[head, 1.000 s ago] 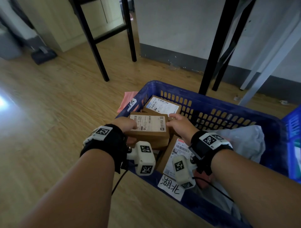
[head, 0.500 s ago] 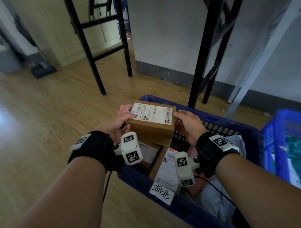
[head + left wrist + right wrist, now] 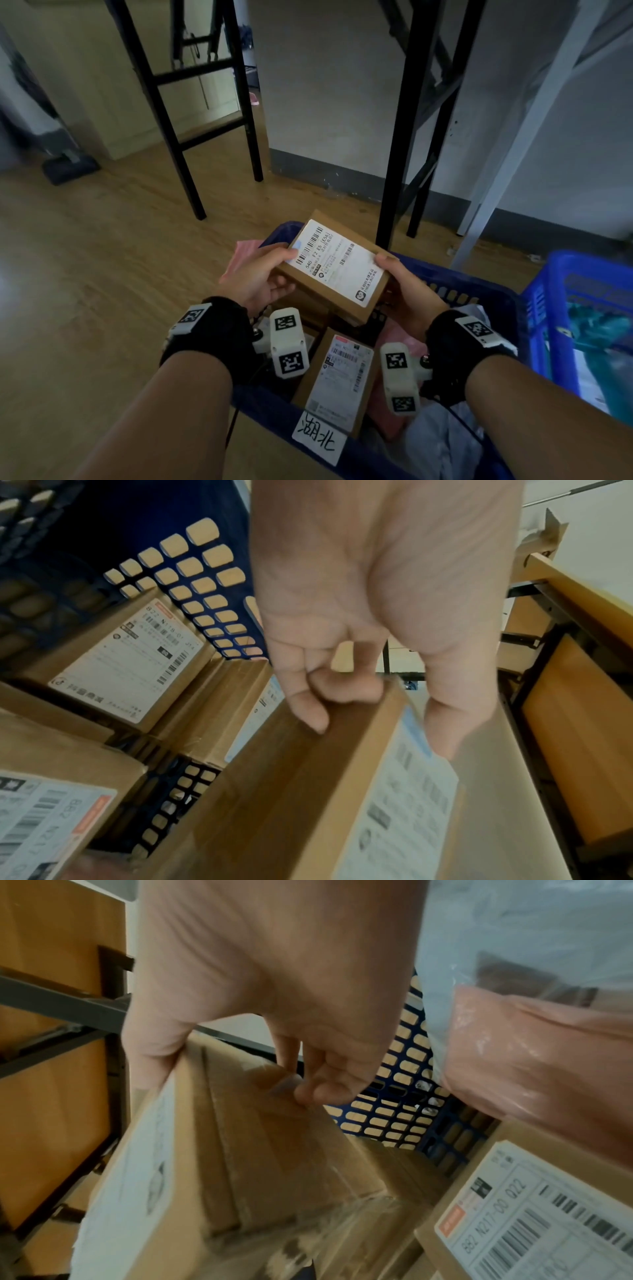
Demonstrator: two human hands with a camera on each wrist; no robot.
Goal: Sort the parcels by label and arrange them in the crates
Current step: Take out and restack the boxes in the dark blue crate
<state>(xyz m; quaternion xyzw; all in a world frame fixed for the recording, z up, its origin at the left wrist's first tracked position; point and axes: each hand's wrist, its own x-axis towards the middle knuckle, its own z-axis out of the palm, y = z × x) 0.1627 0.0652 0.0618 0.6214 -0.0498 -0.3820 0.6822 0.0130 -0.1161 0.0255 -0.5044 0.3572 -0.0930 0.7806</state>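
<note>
I hold a brown cardboard parcel (image 3: pixel 334 270) with a white shipping label above the dark blue crate (image 3: pixel 507 308). My left hand (image 3: pixel 260 277) grips its left end, thumb on the label and fingers curled under (image 3: pixel 329 693). My right hand (image 3: pixel 404 291) grips the right end, thumb on top and fingers beneath (image 3: pixel 308 1088). The parcel (image 3: pixel 308 791) is tilted, label up (image 3: pixel 192 1164). Below it the crate holds more labelled boxes (image 3: pixel 339 377) (image 3: pixel 126 664) (image 3: pixel 534 1213), a pink bag (image 3: pixel 541 1053) and a grey plastic bag (image 3: pixel 442 442).
A handwritten paper tag (image 3: pixel 318 437) hangs on the crate's near rim. A second, brighter blue crate (image 3: pixel 582 308) stands to the right. Black table legs (image 3: pixel 400 137) and a grey frame leg (image 3: pixel 507 144) rise behind the crate. A pink packet (image 3: pixel 245 253) lies left of it on the wooden floor.
Both hands have lifted the parcel out of the crate and turned it clockwise, label facing up toward me. The camera view has tilted upward.
</note>
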